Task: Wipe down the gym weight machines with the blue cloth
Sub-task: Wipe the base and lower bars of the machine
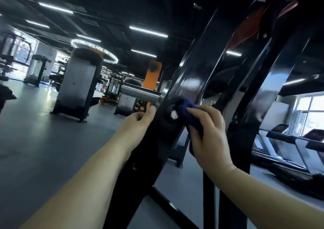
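The right hand (208, 132) gripped the blue cloth (188, 109), bunched under its fingers and pressed against the black bar (189, 78) of the weight machine, just beside a silver bolt (172, 114). The left hand (140, 122) curled round the bar's near edge — steadying it, by the look of it — below a steel peg (138, 93) jutting out past its thumb. The cloth seemed soft and light, easy to wad; best held in a loose fistful so a flat pad met the paint. The glossy bar looked stiff and slick — the cloth should glide
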